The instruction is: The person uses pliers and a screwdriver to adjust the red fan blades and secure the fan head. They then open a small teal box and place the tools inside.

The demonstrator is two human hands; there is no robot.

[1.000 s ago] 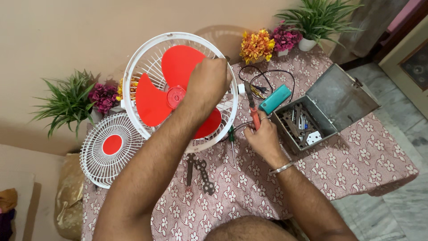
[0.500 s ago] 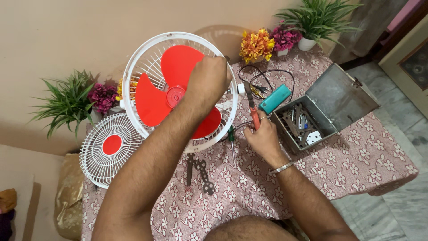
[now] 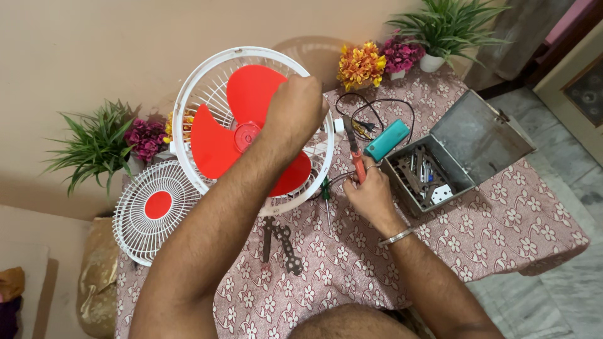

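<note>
The fan [image 3: 251, 125] stands at the rear left of the desk [image 3: 502, 232], its white rear cage open to the front and its red blades [image 3: 213, 141] exposed. The left hand [image 3: 294, 113] is raised in front of the blades, just right of the red hub [image 3: 247, 133]. Its grip is closed into a fist; what it encloses cannot be told, as the fingers are hidden behind the back of the hand.

The right hand [image 3: 370, 194] rests low on the desk, just right of the fan's lower rim. Its grip is clamped on a screwdriver [image 3: 355, 157] with a red handle, the shaft pointing away from the person toward the black cable [image 3: 377, 110].

A second screwdriver with a green handle [image 3: 326, 194] lies on the cloth between the fan and the right hand. Pliers [image 3: 267, 235] and a flat punched metal piece [image 3: 287, 248] lie near the front of the fan, beside the left forearm.

The detached front grille [image 3: 154, 210], white with a red centre disc, leans at the desk's left edge. An open grey metal toolbox [image 3: 477, 135] holding small tools sits to the right, with a teal case [image 3: 387, 139] touching its near corner. Potted plants and flowers [image 3: 361, 63] line the rear edge.
</note>
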